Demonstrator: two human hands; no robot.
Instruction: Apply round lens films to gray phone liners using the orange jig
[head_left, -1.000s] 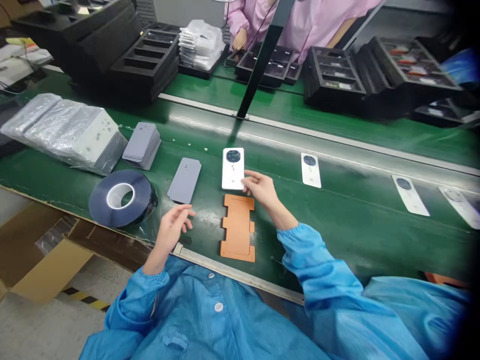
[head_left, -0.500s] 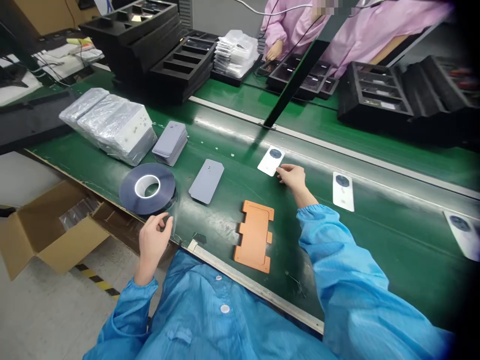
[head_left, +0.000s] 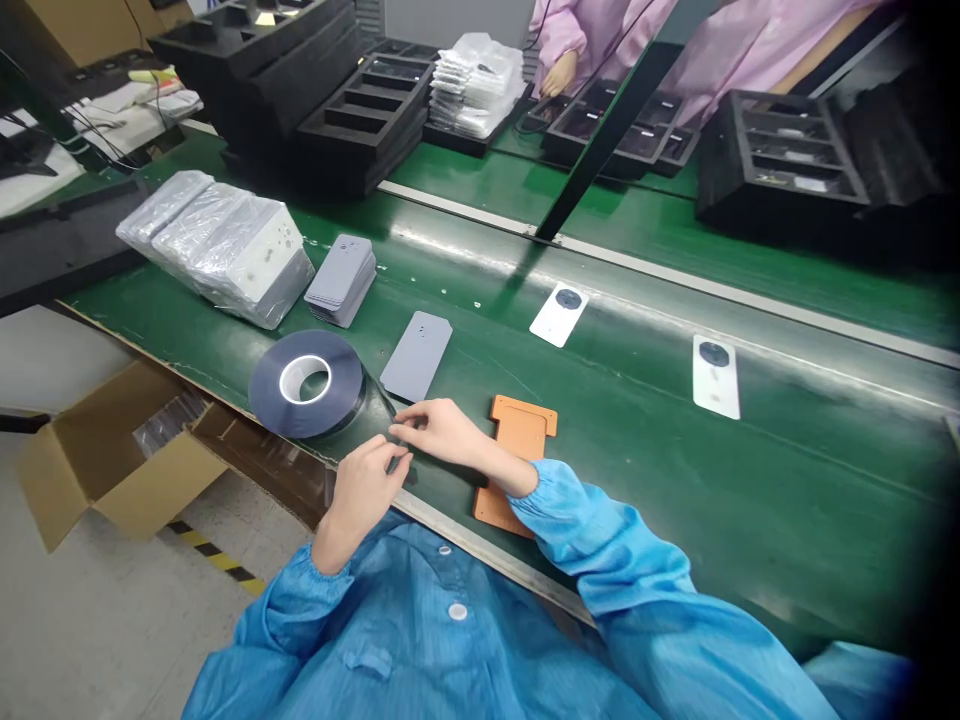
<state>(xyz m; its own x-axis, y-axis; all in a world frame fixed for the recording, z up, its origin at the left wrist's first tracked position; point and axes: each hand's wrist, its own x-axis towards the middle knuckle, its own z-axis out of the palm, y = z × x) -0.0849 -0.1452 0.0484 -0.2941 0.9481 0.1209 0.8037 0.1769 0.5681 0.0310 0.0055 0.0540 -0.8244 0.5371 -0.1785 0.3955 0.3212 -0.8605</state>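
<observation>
A roll of dark clear film with a white core lies near the table's front edge. From it a loose strip of film runs to my fingertips. My left hand is closed in a pinch at the strip's end, and my right hand pinches it just above; the film between the fingers is hardly visible. Under my right wrist lies an orange jig plate, partly covered. Behind my hands is a single grey phone-shaped sheet with small holes.
Two white cards with dark circles, a nearer card and a farther card, lie at right. A stack of grey sheets and plastic-wrapped bundles sit at left. Black trays, a metal post and a co-worker's hand are beyond.
My right hand has left the white card and come left to the film beside my left hand. My left hand has moved right, and the film strip is drawn out from the roll.
</observation>
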